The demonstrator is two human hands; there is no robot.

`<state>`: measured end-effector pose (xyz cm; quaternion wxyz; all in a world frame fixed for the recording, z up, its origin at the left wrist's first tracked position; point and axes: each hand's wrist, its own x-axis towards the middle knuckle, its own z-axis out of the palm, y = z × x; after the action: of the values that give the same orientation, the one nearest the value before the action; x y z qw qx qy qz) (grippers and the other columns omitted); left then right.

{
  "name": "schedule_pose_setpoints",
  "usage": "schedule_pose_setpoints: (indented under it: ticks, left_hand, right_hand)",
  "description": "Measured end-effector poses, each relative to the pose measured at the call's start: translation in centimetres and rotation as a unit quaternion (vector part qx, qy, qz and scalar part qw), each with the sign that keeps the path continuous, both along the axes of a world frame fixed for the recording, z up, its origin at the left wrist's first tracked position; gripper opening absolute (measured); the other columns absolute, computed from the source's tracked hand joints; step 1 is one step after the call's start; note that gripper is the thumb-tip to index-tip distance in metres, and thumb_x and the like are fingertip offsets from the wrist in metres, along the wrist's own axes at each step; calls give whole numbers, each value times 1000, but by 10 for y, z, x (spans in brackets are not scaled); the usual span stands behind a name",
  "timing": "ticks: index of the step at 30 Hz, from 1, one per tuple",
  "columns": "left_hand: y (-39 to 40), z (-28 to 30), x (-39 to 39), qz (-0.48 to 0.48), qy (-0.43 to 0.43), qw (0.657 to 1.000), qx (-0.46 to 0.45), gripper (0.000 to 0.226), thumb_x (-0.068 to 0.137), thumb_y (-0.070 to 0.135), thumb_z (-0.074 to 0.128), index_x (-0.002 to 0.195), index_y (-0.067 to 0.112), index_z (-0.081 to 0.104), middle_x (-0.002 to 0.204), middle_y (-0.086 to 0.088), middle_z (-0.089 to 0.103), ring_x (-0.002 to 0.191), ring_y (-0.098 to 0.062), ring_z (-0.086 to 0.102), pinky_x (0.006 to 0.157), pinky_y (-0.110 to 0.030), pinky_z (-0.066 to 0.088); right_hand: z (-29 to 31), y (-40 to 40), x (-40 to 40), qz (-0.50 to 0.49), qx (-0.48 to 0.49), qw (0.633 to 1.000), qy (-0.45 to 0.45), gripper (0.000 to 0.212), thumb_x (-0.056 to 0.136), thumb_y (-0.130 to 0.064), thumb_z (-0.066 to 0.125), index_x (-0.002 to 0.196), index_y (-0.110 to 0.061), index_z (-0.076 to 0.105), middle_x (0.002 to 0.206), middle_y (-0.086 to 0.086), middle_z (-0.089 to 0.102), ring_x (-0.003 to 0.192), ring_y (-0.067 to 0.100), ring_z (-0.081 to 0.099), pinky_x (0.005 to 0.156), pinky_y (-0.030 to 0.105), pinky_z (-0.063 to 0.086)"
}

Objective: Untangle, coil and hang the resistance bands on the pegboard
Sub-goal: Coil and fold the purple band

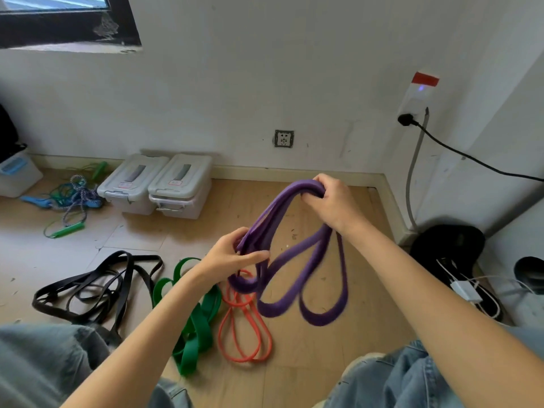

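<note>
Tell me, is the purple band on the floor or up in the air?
Up in the air. Both hands, left and right, hold the purple band, and its loops dangle above the floor.

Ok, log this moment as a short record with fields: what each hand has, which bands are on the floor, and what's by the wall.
left hand: left hand pinches the lower part of the purple band
right hand: right hand grips the purple band's top fold
purple band state: held up in several hanging loops
floor bands: black band, green band, orange band, in separate heaps
by wall: two lidded plastic boxes, tangled jump ropes
pegboard: not in view
</note>
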<state>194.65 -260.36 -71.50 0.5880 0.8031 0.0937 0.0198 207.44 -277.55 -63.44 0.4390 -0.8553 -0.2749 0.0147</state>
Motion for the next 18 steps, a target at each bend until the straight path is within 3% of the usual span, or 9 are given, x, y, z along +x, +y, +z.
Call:
schedule_pose_setpoints:
  ticks: [2, 4, 6, 9, 14, 18]
  left_hand:
    - [5, -6, -5, 30, 9, 997, -66, 27, 79, 12, 71, 101, 26, 63, 84, 8, 72, 78, -3, 66, 65, -14, 49]
    - [7, -11, -6, 68, 25, 995, -75, 26, 83, 5, 65, 98, 26, 63, 79, 10, 71, 71, 1, 64, 62, -12, 47]
    - [5, -13, -5, 103, 47, 988, -100, 24, 86, 5, 60, 96, 26, 62, 76, 9, 69, 67, -4, 62, 65, -21, 49]
    - [4, -15, -2, 179, 62, 966, -177, 15, 88, 11, 58, 96, 23, 60, 82, -1, 62, 73, -14, 60, 73, -34, 51]
    - [1, -16, -3, 244, 37, 866, -434, 10, 87, 18, 59, 94, 12, 56, 85, -8, 58, 83, -24, 61, 77, -36, 48]
    - [8, 7, -3, 226, -65, 822, -519, 7, 81, 11, 59, 87, 11, 61, 76, -4, 65, 82, -21, 67, 80, -32, 54]
  right_hand:
    - [-5, 0, 0, -10, 30, 999, 19, 16, 87, -14, 60, 76, -16, 49, 64, -6, 47, 58, 7, 43, 50, 11, 35]
    - [-10, 2, -1, -16, 31, 999, 21, 12, 88, -15, 59, 79, -14, 50, 66, -4, 47, 59, 12, 43, 54, 17, 35]
    - [-12, 5, -1, -32, 52, 998, 26, 10, 88, -15, 59, 82, -12, 51, 67, -3, 48, 61, 14, 44, 56, 23, 36]
    - [-10, 6, 0, -46, 79, 996, 25, 10, 88, -16, 59, 84, -11, 51, 69, -4, 49, 60, 11, 44, 57, 20, 38]
    - [-11, 7, 1, -59, 97, 994, 6, 20, 89, -13, 59, 74, -21, 46, 65, -8, 45, 54, 4, 41, 48, 5, 35]
    - [-22, 2, 8, -71, 42, 997, -8, 13, 90, -12, 56, 81, -10, 47, 66, -6, 44, 57, 5, 40, 47, 4, 33]
